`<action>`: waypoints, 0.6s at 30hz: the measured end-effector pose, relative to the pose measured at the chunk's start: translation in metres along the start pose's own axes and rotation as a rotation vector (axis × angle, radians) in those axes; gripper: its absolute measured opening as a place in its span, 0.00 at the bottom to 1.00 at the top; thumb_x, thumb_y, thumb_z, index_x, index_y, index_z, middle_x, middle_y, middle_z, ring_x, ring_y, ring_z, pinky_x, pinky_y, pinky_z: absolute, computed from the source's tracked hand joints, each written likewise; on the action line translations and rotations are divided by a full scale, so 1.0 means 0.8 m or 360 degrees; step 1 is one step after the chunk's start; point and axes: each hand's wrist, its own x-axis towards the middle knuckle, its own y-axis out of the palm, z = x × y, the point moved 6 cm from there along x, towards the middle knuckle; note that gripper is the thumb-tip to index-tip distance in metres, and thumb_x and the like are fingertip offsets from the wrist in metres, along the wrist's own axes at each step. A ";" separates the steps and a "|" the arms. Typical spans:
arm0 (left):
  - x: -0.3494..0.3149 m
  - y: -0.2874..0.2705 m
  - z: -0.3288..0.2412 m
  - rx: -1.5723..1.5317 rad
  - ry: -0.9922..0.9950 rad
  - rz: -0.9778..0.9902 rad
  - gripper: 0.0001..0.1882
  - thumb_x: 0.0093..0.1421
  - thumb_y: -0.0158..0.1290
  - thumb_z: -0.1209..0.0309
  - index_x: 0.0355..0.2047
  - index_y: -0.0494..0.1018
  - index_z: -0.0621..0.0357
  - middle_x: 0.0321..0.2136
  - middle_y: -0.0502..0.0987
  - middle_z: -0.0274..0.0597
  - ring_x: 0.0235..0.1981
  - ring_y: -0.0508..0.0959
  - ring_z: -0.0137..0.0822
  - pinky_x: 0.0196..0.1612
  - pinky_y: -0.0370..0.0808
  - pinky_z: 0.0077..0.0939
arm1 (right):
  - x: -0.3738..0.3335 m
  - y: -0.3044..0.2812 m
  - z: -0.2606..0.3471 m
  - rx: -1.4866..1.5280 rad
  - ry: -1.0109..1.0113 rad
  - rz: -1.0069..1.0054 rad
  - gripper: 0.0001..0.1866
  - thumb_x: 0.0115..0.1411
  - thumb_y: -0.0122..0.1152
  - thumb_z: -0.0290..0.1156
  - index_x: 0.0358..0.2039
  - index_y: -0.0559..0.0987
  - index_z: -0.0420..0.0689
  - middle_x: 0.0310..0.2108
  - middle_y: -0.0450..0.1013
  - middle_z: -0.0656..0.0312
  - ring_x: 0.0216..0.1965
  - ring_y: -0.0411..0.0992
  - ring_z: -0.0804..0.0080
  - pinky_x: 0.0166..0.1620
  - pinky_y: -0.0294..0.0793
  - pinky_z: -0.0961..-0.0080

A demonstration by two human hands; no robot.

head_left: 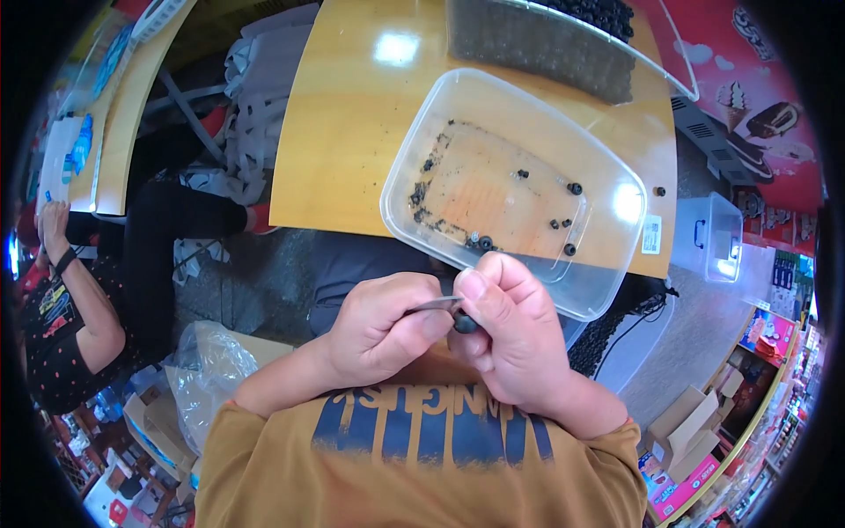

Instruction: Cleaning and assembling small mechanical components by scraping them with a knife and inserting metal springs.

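Observation:
My left hand (pixel 389 324) is closed on a thin flat metal blade (pixel 431 304), gripped between thumb and curled fingers. Its tip meets the pinched thumb and fingers of my right hand (pixel 512 327). That hand grips a small, dark, rounded piece (pixel 466 323), mostly covered by the fingers. Both hands are together in front of my chest, at the near edge of a clear plastic tub (pixel 493 180). Inside the tub lie several small black pieces, among them one black knob-like piece (pixel 575 188), and dark crumbs along the left side.
A yellow wooden table (pixel 339 132) carries the tub. Behind it stands another clear bin (pixel 537 53) holding many black pieces. A seated person (pixel 79 308) is at another table on the left. An empty-looking clear box (pixel 709 238) and a cardboard box (pixel 687 431) are at right.

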 end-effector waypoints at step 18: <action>-0.042 -0.055 0.065 -0.0599 -0.0272 -0.0551 0.16 0.61 0.38 0.69 0.47 0.54 0.63 0.25 0.65 0.38 0.22 0.65 0.22 0.26 0.65 0.14 | 0.073 0.015 0.171 -0.2478 -0.1413 -0.0092 0.07 0.54 0.55 0.28 0.32 0.73 0.39 0.27 0.68 0.67 0.29 0.65 0.84 0.33 0.64 0.87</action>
